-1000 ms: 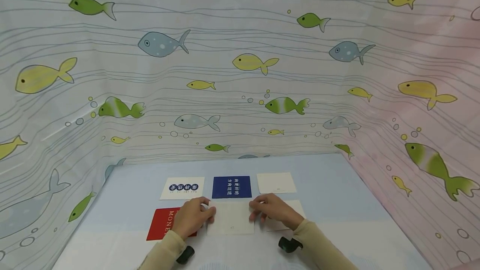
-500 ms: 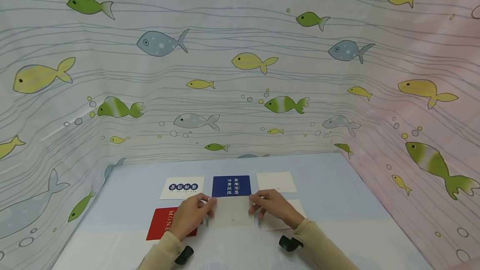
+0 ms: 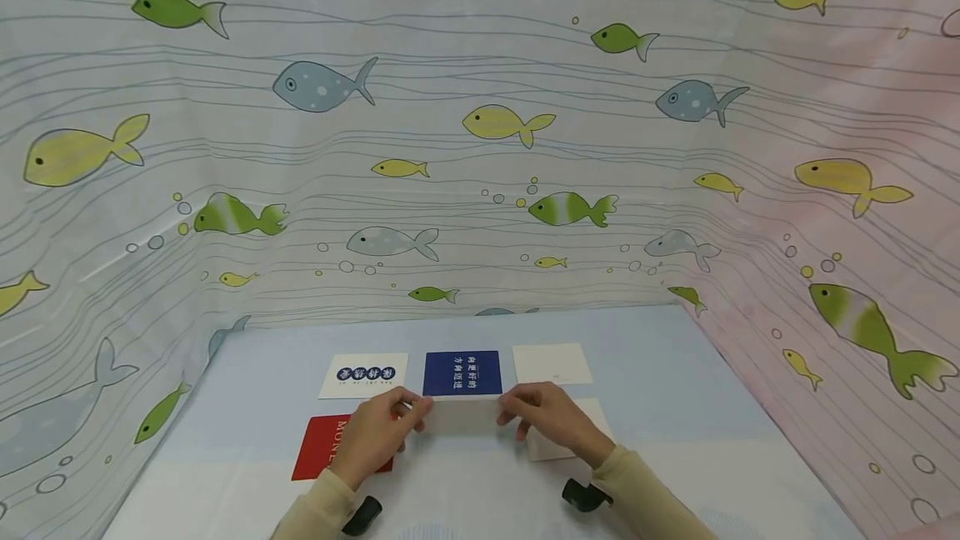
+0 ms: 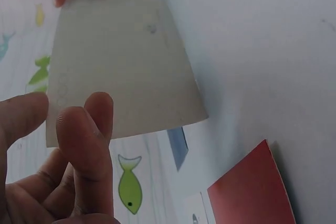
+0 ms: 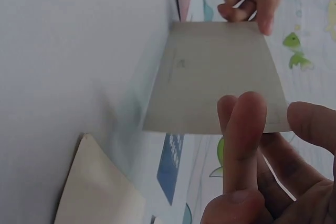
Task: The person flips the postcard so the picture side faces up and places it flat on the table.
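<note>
A plain off-white card (image 3: pixel 463 419) with a small faint mark stands tilted up between my two hands, its blank-looking face toward me. My left hand (image 3: pixel 378 432) pinches its upper left corner between thumb and fingers. At the opposite upper corner, my right hand (image 3: pixel 555 419) has the same kind of pinch. Both wrist views show the card's face (image 4: pixel 115 61) broadside, with the lower edge close to the tabletop. Just behind it lies a dark blue card (image 3: pixel 462 373) with white lettering. A red card (image 3: pixel 318 448) is partly hidden under my left forearm and hand.
At the back left lies a white card (image 3: pixel 367 386) printed with blue circles. Two more off-white cards lie on the right, one at the back (image 3: pixel 552 365) and one partly covered by my right hand (image 3: pixel 546 447). A fish-patterned curtain (image 3: pixel 480 190) surrounds the table (image 3: pixel 660 373).
The middle card has gone from lying nearly flat to being tilted up, its face now darker and foreshortened. My hands have shifted slightly, still at its sides. The other cards stay put.
</note>
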A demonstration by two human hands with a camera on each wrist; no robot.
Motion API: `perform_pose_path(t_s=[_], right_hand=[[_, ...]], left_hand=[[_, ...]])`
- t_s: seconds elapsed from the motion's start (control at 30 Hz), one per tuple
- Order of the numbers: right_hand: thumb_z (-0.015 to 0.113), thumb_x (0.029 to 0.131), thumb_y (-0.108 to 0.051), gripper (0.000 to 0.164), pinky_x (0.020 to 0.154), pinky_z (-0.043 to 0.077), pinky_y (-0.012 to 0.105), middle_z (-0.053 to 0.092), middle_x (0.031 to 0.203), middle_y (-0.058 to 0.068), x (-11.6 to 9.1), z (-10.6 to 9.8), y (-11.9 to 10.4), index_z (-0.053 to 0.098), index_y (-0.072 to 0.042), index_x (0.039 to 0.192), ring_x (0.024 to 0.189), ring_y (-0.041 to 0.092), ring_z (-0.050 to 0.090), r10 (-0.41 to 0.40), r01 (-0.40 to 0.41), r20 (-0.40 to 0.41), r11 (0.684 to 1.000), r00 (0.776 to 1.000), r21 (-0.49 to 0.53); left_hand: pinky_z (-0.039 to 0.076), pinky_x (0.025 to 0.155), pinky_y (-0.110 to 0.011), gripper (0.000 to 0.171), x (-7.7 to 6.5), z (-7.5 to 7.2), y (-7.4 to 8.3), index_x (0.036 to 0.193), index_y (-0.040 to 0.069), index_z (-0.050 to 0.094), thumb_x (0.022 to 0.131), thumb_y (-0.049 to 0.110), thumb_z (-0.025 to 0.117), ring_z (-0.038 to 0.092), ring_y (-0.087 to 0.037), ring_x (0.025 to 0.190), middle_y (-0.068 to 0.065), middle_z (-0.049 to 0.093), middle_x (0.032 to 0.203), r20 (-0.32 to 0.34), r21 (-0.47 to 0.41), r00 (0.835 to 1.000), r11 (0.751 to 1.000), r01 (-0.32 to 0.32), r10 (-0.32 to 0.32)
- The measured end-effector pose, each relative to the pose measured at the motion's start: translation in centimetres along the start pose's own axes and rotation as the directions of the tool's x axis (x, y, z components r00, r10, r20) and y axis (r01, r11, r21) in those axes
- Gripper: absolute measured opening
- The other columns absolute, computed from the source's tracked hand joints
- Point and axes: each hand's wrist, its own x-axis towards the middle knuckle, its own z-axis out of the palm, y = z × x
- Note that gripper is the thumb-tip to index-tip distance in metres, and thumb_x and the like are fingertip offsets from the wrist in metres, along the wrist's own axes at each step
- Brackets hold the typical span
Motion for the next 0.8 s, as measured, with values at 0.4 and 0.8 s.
perform_pose_path(t_s=[0.4,0.8], right_hand=[[0.067,0.097,-0.041,0.025,0.056,0.047,0.027,0.070,0.097,-0.013,-2.3,0.5,0.0,0.077,-0.025,0.112,0.069,0.010,0.061,-0.035,0.030,-0.022,0.977,0.999,-0.213],[0.076,0.091,-0.024,0.022,0.063,0.046,0.023,0.061,0.085,-0.017,-3.6,2.3,0.7,0.078,-0.013,0.110,0.071,0.002,0.052,-0.067,0.082,0.054,0.938,0.996,-0.338]], left_hand=[[0.041,0.054,-0.025,0.029,-2.1,-0.3,0.4,0.096,0.025,0.079,0.085,0.052,0.077,0.050,-0.008,0.065,0.014,0.059,0.072,0.049,0.194,0.992,0.974,-0.121,0.113],[0.041,0.057,-0.025,0.017,-3.1,0.8,-1.1,0.092,0.023,0.080,0.084,0.037,0.083,0.049,-0.005,0.063,0.018,0.055,0.067,0.203,0.263,0.964,0.939,-0.220,0.169]])
